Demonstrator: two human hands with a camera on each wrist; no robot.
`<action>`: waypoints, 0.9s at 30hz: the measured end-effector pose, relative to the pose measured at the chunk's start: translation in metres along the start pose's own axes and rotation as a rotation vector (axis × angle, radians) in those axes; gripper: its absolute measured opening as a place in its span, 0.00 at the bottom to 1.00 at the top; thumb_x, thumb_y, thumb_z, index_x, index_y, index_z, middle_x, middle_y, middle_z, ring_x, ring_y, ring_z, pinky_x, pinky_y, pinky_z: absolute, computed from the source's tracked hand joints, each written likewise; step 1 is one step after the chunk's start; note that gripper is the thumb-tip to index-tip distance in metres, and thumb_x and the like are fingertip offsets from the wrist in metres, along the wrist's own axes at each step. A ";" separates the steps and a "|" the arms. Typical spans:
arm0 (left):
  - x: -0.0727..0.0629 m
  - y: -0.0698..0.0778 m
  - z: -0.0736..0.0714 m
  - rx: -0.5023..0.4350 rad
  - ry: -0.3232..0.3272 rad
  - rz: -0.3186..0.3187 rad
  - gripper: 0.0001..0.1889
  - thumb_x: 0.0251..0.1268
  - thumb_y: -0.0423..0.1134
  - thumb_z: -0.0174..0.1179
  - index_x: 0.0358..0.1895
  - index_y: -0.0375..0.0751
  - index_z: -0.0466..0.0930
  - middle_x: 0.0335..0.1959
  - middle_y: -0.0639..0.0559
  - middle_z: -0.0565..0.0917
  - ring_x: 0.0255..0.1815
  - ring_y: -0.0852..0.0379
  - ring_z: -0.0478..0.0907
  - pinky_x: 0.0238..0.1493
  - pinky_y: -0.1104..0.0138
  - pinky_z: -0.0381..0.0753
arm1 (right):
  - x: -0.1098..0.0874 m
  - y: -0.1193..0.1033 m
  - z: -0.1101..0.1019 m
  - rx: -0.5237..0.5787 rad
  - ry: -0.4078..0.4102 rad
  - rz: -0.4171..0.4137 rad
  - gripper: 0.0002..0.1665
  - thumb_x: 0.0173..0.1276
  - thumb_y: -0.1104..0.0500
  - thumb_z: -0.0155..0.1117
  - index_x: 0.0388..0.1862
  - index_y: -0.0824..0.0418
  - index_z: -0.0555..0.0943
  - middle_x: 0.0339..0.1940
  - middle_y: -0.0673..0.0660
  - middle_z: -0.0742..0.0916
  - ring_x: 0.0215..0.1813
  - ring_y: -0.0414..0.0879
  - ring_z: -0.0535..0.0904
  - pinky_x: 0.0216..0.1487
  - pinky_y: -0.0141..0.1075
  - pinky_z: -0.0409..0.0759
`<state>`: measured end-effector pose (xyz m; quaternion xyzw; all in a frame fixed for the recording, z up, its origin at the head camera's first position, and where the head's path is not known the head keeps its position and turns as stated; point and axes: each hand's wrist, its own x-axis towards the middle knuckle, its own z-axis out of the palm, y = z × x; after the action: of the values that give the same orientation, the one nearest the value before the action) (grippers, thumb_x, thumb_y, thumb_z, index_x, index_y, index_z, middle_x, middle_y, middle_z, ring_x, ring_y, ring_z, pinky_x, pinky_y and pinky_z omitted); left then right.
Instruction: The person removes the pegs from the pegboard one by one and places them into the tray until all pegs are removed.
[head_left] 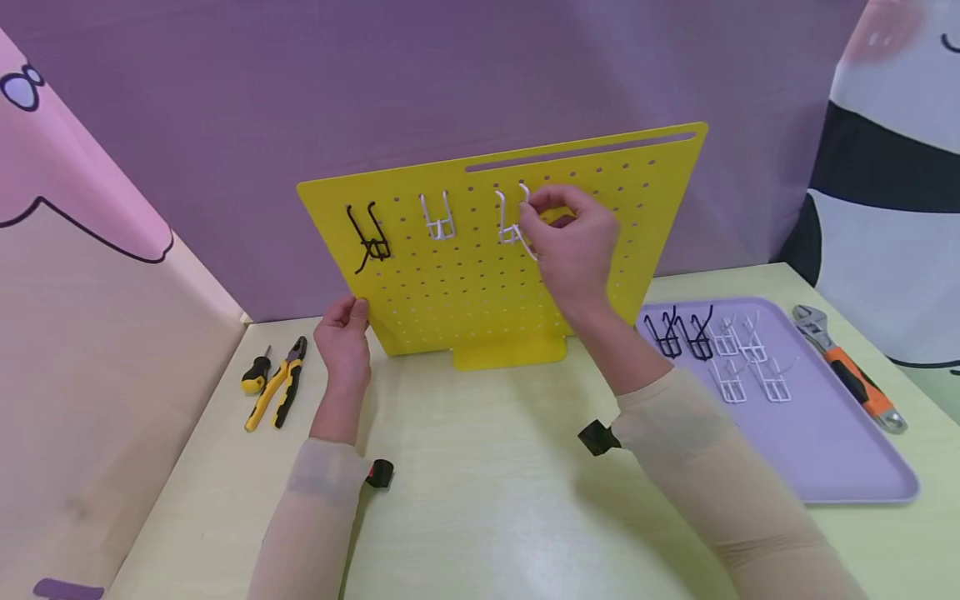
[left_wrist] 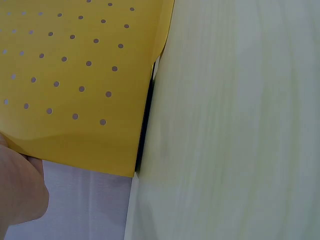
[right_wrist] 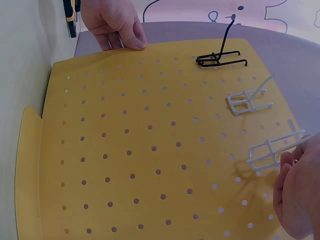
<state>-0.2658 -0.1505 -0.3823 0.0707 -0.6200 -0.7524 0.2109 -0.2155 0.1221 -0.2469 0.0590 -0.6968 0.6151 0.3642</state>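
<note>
A yellow pegboard (head_left: 480, 275) stands upright on the table. My left hand (head_left: 344, 342) grips its left edge between thumb and fingers, low down; the right wrist view also shows this left hand (right_wrist: 112, 22) at the board's edge. Near the upper middle, my right hand (head_left: 576, 246) pinches a white wire hook (head_left: 510, 229) against the board. Whether both its prongs sit in holes is hard to tell. To its left hang another white hook (head_left: 438, 218) and a black hook (head_left: 369, 237). The pinching fingertips are partly hidden behind the hand in the right wrist view.
A lilac tray (head_left: 840, 475) at the right carries two black hooks (head_left: 681, 335) and several white hooks (head_left: 772, 379). An adjustable wrench (head_left: 851, 371) lies at its right rim. Pliers (head_left: 277, 383) and a short screwdriver (head_left: 257, 372) lie at the left. A purple curtain (head_left: 450, 83) hangs behind.
</note>
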 end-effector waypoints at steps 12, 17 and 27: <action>0.001 0.001 0.000 -0.014 -0.001 0.022 0.15 0.71 0.40 0.63 0.54 0.35 0.85 0.44 0.49 0.83 0.48 0.55 0.80 0.56 0.66 0.81 | -0.013 -0.003 -0.034 0.031 0.024 0.028 0.14 0.68 0.57 0.72 0.47 0.65 0.87 0.41 0.55 0.86 0.26 0.48 0.75 0.28 0.27 0.81; 0.001 0.002 0.001 -0.015 0.005 0.022 0.15 0.70 0.40 0.64 0.54 0.35 0.85 0.44 0.49 0.83 0.47 0.55 0.80 0.56 0.66 0.81 | -0.020 0.000 -0.058 0.000 0.028 0.099 0.15 0.67 0.55 0.73 0.47 0.64 0.88 0.41 0.55 0.87 0.26 0.49 0.77 0.25 0.26 0.78; 0.001 0.003 0.000 0.013 0.005 0.002 0.14 0.71 0.40 0.63 0.55 0.39 0.86 0.48 0.47 0.83 0.51 0.54 0.81 0.59 0.65 0.80 | -0.029 0.020 -0.108 -0.064 0.094 0.240 0.15 0.65 0.55 0.76 0.45 0.64 0.87 0.34 0.52 0.87 0.20 0.43 0.75 0.23 0.25 0.77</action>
<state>-0.2664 -0.1512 -0.3794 0.0734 -0.6244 -0.7480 0.2127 -0.1580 0.2140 -0.2821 -0.0652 -0.7004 0.6336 0.3221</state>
